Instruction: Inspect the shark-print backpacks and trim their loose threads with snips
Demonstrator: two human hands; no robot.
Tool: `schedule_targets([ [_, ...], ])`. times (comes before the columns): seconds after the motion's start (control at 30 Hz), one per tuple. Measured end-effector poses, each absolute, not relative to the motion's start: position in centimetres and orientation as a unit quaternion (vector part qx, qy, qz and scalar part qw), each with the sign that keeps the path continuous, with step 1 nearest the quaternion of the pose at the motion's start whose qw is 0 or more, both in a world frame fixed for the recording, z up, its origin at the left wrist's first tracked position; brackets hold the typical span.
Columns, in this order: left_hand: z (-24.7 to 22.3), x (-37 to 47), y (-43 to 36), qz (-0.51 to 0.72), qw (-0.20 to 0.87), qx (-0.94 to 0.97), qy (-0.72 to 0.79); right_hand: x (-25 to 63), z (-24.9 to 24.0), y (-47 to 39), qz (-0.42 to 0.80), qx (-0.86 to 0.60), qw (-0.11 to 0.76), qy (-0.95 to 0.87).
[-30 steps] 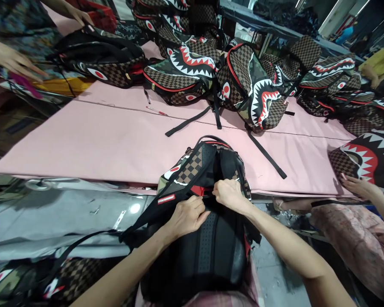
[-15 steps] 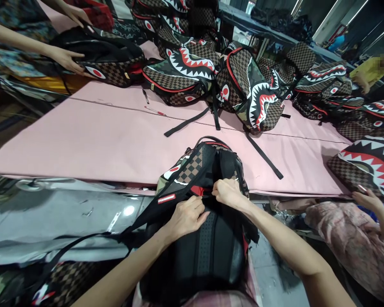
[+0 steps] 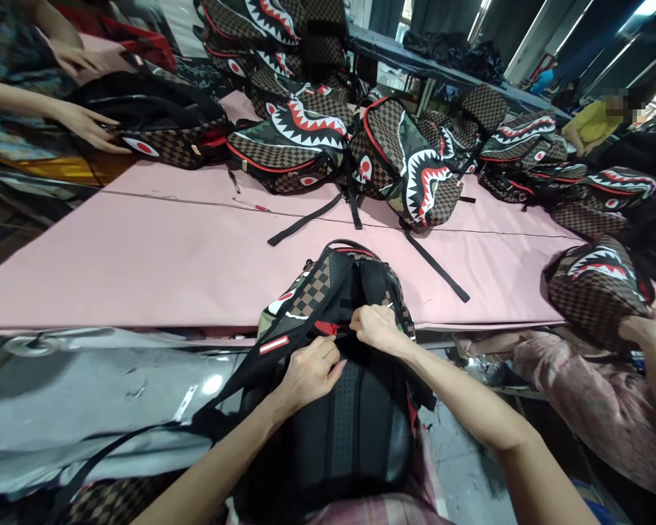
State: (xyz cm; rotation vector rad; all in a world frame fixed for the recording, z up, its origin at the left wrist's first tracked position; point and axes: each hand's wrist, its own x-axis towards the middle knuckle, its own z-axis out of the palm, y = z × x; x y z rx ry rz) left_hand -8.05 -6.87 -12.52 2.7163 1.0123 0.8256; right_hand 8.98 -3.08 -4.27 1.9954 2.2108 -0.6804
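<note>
Lying with its long axis from six toward twelve o'clock, a black padded backpack (image 3: 355, 408) with brown-checkered sides was placed with its top end at the near edge of the broad pink-covered bench (image 3: 158, 262). The rim of its opening was gripped by the curled left hand (image 3: 313, 370); the same rim was gripped by the fisted right hand (image 3: 380, 328), at two o'clock from the left, its fingertips hidden. Bright red fabric lining (image 3: 324, 327) was exposed at one o'clock from the left hand, the nearer one.
</note>
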Motion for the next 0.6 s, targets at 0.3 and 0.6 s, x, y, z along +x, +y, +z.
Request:
schedule_targets([
  [0.3, -13.5, -6.1, -2.6, 0.171, 0.034, 0.917, 0.360, 21.9, -6.1, -13.2, -0.363, 0.639, -0.608, 0.300],
  [0.6, -9.2, -10.1, -5.7, 0.189, 0.120, 0.887, 0.403, 21.4, -14.0, -27.6, -0.390, 0.758, -0.500, 0.154],
])
